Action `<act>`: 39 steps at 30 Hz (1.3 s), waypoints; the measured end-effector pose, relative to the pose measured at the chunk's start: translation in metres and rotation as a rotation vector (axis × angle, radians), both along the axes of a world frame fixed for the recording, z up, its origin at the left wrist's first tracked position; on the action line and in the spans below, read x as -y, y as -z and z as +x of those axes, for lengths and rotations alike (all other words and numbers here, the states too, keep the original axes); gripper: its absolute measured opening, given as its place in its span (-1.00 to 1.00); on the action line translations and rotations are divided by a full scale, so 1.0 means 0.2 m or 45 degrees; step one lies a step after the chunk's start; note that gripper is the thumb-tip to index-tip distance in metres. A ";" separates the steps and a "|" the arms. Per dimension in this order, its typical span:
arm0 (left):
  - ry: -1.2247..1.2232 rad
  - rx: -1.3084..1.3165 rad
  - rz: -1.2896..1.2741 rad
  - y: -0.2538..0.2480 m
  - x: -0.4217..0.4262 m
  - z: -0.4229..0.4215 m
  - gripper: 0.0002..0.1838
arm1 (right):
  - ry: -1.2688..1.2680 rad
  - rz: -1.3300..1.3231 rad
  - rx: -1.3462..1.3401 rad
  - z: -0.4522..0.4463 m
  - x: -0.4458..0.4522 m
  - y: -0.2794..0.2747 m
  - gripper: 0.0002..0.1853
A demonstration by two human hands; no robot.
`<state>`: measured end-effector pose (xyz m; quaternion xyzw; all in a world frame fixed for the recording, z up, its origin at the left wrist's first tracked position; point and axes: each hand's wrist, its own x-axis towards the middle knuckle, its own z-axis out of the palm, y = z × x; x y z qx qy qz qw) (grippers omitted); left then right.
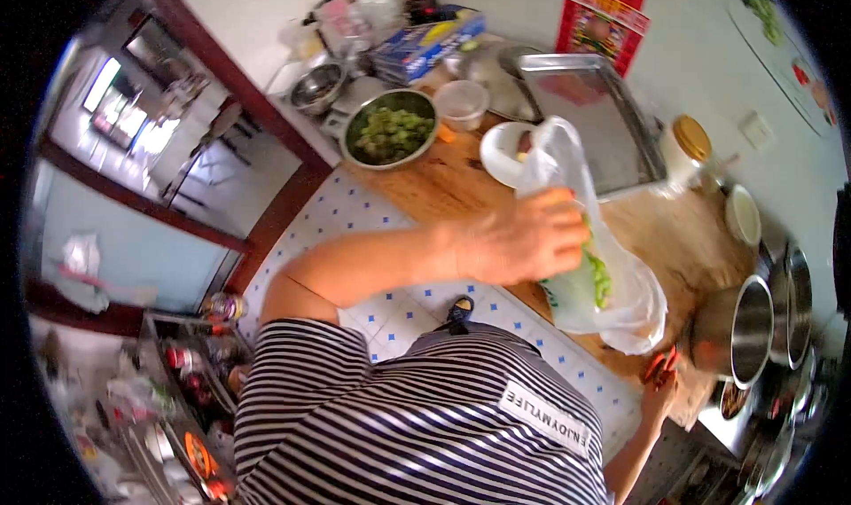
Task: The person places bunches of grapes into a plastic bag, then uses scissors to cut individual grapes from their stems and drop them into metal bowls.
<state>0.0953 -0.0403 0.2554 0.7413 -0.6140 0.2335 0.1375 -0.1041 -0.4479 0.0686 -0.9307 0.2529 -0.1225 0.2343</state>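
My left hand [542, 239] is closed round the upper part of a thin white plastic bag [634, 288]. Green vegetable pieces [599, 279] show through the bag, which hangs over the wooden counter [700, 239]. Down at the counter's right front edge is my right hand [660, 381], with its fingers curled. Something small and red-orange shows at those fingers; its kind is too unclear to tell. Behind the bag stands a white bowl [503, 153], partly covered by it.
A metal bowl of chopped greens [390, 133] and a clear plastic tub [461, 104] sit at the back left. A large metal tray [612, 141] lies behind the bag. Steel pots [731, 332] stand at the right, near a jar with a yellow lid [690, 140].
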 end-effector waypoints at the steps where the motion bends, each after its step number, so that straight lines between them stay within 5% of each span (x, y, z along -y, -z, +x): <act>1: -0.047 0.009 0.014 0.04 -0.02 -0.06 -0.82 | -0.040 0.028 0.069 -0.02 0.05 0.09 -0.66; 4: -0.025 -0.206 -0.149 0.17 -0.09 -0.18 -0.81 | -0.043 0.015 0.005 0.01 0.09 0.12 -0.70; 7: -0.494 -0.522 -0.455 0.28 -0.30 -0.21 -0.72 | 0.142 -0.231 -0.141 -0.01 0.11 0.08 -0.71; 9: -0.896 -0.665 -0.645 0.37 -0.50 -0.15 -0.74 | 0.093 -0.388 -0.222 -0.01 0.35 0.34 -0.71; 11: -1.116 -0.798 -0.814 0.51 -0.80 0.09 -0.77 | 0.213 -0.125 -0.313 -0.01 0.21 0.20 -0.69; 13: -1.490 -0.563 -0.570 0.48 -1.06 0.29 -0.76 | 0.268 -0.110 -0.218 0.05 0.14 0.12 -0.67; 15: -1.523 -0.568 -0.203 0.44 -1.27 0.48 -0.67 | 0.312 -0.114 -0.076 0.10 0.05 0.05 -0.66; 16: -1.431 -0.302 -0.121 0.48 -1.36 0.58 -0.64 | 0.331 -0.110 -0.007 0.11 0.00 0.02 -0.65; 21: -0.930 -0.066 0.380 0.53 -1.61 0.97 -0.55 | 0.468 0.023 0.178 0.06 -0.41 -0.07 -0.61; 24: -0.915 -0.424 0.667 0.54 -1.63 1.10 -0.62 | 0.557 0.215 0.182 -0.04 -0.67 -0.05 -0.59; 29: -0.529 -0.345 0.550 0.52 -1.68 1.19 -0.84 | 0.654 0.503 0.205 -0.18 -1.01 -0.04 -0.55; 39: -0.364 -0.606 0.422 0.17 -1.66 1.12 -0.86 | 0.657 0.780 0.312 -0.30 -1.22 -0.02 -0.46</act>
